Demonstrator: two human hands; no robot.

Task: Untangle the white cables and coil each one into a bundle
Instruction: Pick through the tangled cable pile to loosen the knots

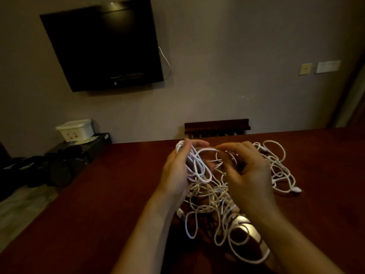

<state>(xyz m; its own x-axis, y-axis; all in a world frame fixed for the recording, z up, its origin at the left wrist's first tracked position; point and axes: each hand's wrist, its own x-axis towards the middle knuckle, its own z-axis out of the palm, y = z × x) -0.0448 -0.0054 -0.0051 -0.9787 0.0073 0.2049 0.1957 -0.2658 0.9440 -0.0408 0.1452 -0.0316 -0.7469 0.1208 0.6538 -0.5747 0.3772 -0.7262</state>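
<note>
Item, white cables [215, 196]: I am seeing the left hand [177, 171] curling round a part-coiled bundle [195, 167] above the red table [98, 194], while the right hand [246, 173], nearer the loose tangle below, is pinching the strand arching between them.

So the worktop [110, 194] is dark reddish-brown wood, pretty glossy with a light glare near the front edge. Lying on it is a big loose tangle of white cables [215, 210], loops sprawling out to the right, one white plug [296, 189] resting at that side.
</note>
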